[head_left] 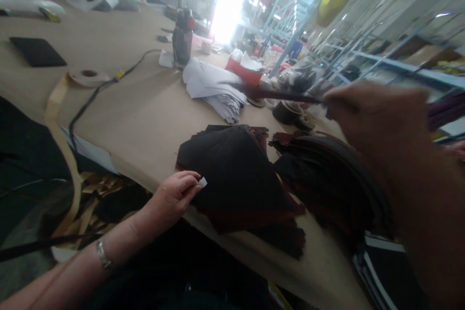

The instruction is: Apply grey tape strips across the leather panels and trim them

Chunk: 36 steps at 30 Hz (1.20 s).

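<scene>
My left hand (181, 189) pinches a small white tag-like piece (203, 182) between thumb and fingers, over the left edge of a pile of black and reddish-brown cut pieces (232, 169). On the right my right hand (378, 116) is raised, large and smeared by motion. Its fingers are closed on the end of a dark flat piece (283, 94), seen nearly edge-on and blurred. Below that hand lies a second, curved pile of black and brown pieces (327, 174).
A stack of white cut pieces (214, 87) lies beyond the dark pile. Behind it stands a dark power tool (182, 34) with a cable (98, 89). At left are a tape roll (89, 76) and a black flat piece (38, 52). The table's front edge (131, 177) runs beside me.
</scene>
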Motion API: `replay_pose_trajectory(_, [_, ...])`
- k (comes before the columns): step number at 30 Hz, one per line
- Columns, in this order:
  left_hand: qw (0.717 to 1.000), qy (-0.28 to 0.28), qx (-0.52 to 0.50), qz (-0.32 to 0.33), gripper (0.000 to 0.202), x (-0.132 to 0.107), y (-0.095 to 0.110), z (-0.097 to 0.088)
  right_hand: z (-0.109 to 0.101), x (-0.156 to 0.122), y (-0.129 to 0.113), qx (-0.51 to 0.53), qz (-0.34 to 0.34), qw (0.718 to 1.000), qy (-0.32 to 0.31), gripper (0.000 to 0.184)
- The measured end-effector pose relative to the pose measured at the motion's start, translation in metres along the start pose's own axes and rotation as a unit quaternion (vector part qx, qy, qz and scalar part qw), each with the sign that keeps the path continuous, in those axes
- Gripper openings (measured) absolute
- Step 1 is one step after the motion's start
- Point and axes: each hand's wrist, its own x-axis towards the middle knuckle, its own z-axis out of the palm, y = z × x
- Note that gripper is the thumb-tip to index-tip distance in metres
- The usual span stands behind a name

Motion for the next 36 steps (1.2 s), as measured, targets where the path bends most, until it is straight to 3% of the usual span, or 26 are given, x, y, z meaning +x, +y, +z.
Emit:
replay_pose_trajectory(1, [0.999, -0.008, -0.018, -0.026, 0.027, -0.004, 0.004, -0.004, 0.019, -0.016, -0.017, -0.059, 0.008, 0.998, 0.032, 0.017])
replay_pose_trajectory(2, [0.997, -0.019, -0.041, -0.062, 0.026, -0.008, 0.008, -0.008, 0.039, -0.035, -0.033, -0.059, -0.009, 0.998, 0.017, 0.015])
replay_pose_trajectory(5, [0.974, -0.06, -0.122, -0.183, 0.026, -0.021, 0.017, -0.018, 0.1, -0.09, -0.075, -0.014, 0.003, 0.996, -0.093, 0.024])
replay_pose_trajectory(8, [0.946, -0.094, -0.182, -0.251, 0.027, -0.029, 0.023, -0.021, 0.134, -0.127, -0.095, -0.001, 0.038, 0.991, -0.13, 0.029])
replay_pose_trajectory(14, [0.922, -0.135, -0.225, -0.285, 0.028, -0.021, 0.043, -0.012, 0.136, -0.141, -0.088, 0.041, 0.055, 0.99, -0.126, 0.032])
replay_pose_trajectory(18, [0.916, -0.167, -0.233, -0.28, 0.029, -0.011, 0.062, -0.003, 0.124, -0.142, -0.086, 0.166, 0.127, 0.97, -0.123, 0.027])
replay_pose_trajectory(21, [0.911, -0.197, -0.225, -0.283, 0.029, -0.007, 0.072, 0.003, 0.109, -0.139, -0.098, 0.352, 0.22, 0.904, -0.1, 0.021])
replay_pose_trajectory(26, [0.917, -0.22, -0.217, -0.254, 0.027, -0.004, 0.075, 0.015, 0.101, -0.119, -0.127, 0.614, 0.363, 0.685, -0.149, 0.02])
replay_pose_trajectory(28, [0.919, -0.225, -0.211, -0.246, 0.026, -0.004, 0.074, 0.019, 0.105, -0.112, -0.135, 0.667, 0.372, 0.623, -0.166, 0.018])
replay_pose_trajectory(33, [0.916, -0.237, -0.186, -0.264, 0.033, 0.001, 0.072, 0.025, 0.112, -0.106, -0.143, 0.724, 0.374, 0.551, -0.177, 0.016])
replay_pose_trajectory(36, [0.885, -0.282, -0.194, -0.315, 0.045, 0.003, 0.063, 0.031, 0.113, -0.109, -0.139, 0.724, 0.383, 0.548, -0.172, 0.017])
